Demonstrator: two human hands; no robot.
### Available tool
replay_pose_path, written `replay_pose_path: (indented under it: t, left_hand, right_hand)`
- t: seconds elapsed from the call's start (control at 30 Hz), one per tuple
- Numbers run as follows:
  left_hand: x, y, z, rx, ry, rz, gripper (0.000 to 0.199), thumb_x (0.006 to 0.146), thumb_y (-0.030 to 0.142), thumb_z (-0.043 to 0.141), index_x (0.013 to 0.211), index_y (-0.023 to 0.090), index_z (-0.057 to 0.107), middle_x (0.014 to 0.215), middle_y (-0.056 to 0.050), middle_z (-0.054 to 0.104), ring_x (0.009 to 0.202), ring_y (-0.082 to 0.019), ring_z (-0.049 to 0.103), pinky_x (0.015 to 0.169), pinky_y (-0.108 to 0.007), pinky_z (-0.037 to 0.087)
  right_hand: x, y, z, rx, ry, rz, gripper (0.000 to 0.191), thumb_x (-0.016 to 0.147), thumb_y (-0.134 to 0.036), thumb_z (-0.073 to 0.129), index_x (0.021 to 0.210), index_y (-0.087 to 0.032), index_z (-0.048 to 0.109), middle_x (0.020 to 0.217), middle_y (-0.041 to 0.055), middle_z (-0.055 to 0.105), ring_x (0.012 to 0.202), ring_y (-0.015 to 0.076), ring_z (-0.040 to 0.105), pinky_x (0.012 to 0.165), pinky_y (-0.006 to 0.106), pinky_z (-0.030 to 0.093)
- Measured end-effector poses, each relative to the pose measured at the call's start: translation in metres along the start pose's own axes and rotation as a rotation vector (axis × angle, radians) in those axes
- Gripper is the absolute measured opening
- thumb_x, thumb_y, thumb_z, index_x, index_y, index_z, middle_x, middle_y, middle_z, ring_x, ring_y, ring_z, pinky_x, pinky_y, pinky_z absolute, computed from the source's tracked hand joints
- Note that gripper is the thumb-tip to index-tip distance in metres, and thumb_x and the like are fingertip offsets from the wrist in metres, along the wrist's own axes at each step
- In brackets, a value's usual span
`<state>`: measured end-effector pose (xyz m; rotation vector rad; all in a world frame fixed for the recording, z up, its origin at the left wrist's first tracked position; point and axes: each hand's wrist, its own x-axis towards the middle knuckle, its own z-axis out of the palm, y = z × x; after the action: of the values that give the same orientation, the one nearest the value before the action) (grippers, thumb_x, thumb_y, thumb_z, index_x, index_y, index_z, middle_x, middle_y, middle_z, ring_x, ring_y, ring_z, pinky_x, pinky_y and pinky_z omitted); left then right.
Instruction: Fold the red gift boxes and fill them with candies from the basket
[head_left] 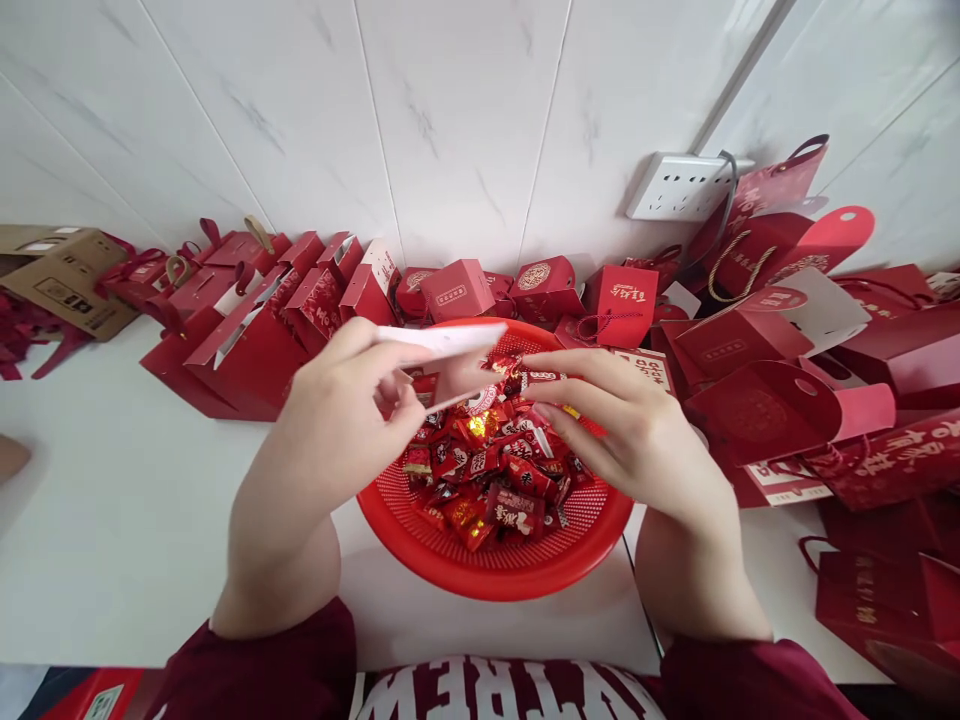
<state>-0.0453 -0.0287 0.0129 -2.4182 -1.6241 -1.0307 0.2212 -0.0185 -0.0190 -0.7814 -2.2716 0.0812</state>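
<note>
A red perforated basket (495,582) filled with wrapped red and gold candies (517,475) stands on the white table in front of me. Over its left part, my left hand (352,410) grips a small open box (450,342) that looks white or pale on its upper side and is blurred. My right hand (622,420) hovers above the basket's right side, palm down, its fingers stretched toward the candies and close to the box's right end. Nothing shows between the right fingers, though their tips are partly blurred.
Red gift boxes (247,350) stand in a row at the left, beside a brown cardboard box (71,280). More red boxes (765,400) crowd the right side. A white power strip (675,188) is on the tiled wall. Part of another hand (11,457) shows at the left edge.
</note>
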Motion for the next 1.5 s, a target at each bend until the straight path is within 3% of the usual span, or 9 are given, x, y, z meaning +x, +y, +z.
replay_pose_path:
  t: [0.17,0.33,0.43,0.7,0.83,0.93,1.07,1.27,1.5]
  left_hand:
    - [0.006,-0.008,0.018,-0.074,0.014,0.048,0.031,0.08,0.004,0.062,0.103,0.018,0.077,0.092,-0.001,0.061,0.068,-0.007,0.061,0.066,-0.019,0.056]
    - [0.011,-0.011,0.023,-0.181,0.03,0.022,0.029,0.085,0.007,0.061,0.107,0.017,0.076,0.103,-0.003,0.064,0.072,-0.008,0.065,0.073,-0.022,0.058]
    - [0.011,-0.01,0.025,-0.172,0.008,0.034,0.029,0.086,0.008,0.061,0.108,0.018,0.077,0.102,-0.003,0.064,0.072,-0.009,0.064,0.071,-0.023,0.057]
    - [0.017,-0.017,0.032,-0.189,-0.227,-0.01,0.041,0.089,0.01,0.056,0.12,0.028,0.076,0.109,-0.002,0.064,0.084,-0.012,0.066,0.078,-0.025,0.055]
    - [0.021,-0.026,0.03,-0.184,-0.256,-0.053,0.041,0.09,0.014,0.058,0.123,0.031,0.076,0.114,-0.002,0.066,0.089,-0.014,0.067,0.084,-0.027,0.055]
    - [0.022,-0.03,0.028,-0.21,-0.319,-0.084,0.039,0.09,0.019,0.062,0.126,0.031,0.074,0.121,-0.001,0.069,0.092,-0.016,0.069,0.085,-0.029,0.056]
    - [0.022,-0.032,0.026,-0.187,-0.387,-0.068,0.036,0.091,0.027,0.065,0.126,0.03,0.074,0.125,-0.001,0.072,0.099,-0.019,0.069,0.089,-0.033,0.056]
    - [0.021,-0.032,0.027,-0.187,-0.421,-0.056,0.032,0.09,0.03,0.066,0.121,0.028,0.075,0.125,-0.003,0.072,0.099,-0.022,0.069,0.089,-0.037,0.055]
    - [0.021,-0.028,0.025,-0.214,-0.388,-0.033,0.038,0.091,0.026,0.065,0.128,0.032,0.072,0.128,-0.001,0.072,0.094,-0.02,0.07,0.085,-0.033,0.057]
  right_hand:
    - [0.005,-0.022,0.01,0.219,-0.37,-0.105,0.018,0.104,-0.02,0.053,0.108,-0.015,0.07,0.105,0.0093,0.074,0.1,0.0197,0.07,0.089,0.034,0.055]
    - [0.033,-0.033,0.031,-0.028,-0.963,-0.034,0.018,0.097,-0.009,0.055,0.091,-0.014,0.071,0.09,0.0089,0.073,0.075,0.0219,0.068,0.063,0.032,0.05]
    - [0.053,-0.031,0.057,-0.142,-1.136,0.044,0.017,0.089,-0.001,0.058,0.089,-0.01,0.072,0.086,0.0116,0.073,0.069,0.0231,0.068,0.06,0.033,0.048]
    - [0.082,-0.002,0.14,-0.12,-1.115,0.067,0.013,0.092,-0.005,0.062,0.101,-0.007,0.071,0.097,0.0113,0.074,0.09,0.0214,0.069,0.083,0.032,0.055]
    - [0.079,0.011,0.163,-0.103,-1.057,0.159,0.023,0.098,-0.027,0.065,0.117,-0.014,0.067,0.115,0.0088,0.07,0.098,0.0188,0.069,0.087,0.038,0.059]
    - [0.071,0.012,0.174,-0.058,-0.978,0.184,0.026,0.101,-0.026,0.059,0.121,-0.011,0.064,0.124,0.0165,0.068,0.108,0.0249,0.069,0.093,0.04,0.057]
    - [0.063,0.009,0.185,0.04,-0.928,0.15,0.032,0.098,-0.023,0.057,0.127,-0.011,0.057,0.131,0.022,0.066,0.117,0.0325,0.066,0.094,0.041,0.053]
    - [0.06,0.005,0.19,0.14,-0.937,0.119,0.048,0.084,-0.036,0.076,0.121,-0.013,0.056,0.132,0.0179,0.065,0.112,0.027,0.066,0.085,0.029,0.053]
    - [0.073,-0.003,0.159,0.122,-1.031,0.052,0.016,0.085,-0.013,0.062,0.099,-0.009,0.067,0.105,0.0171,0.073,0.086,0.0256,0.067,0.068,0.031,0.046]
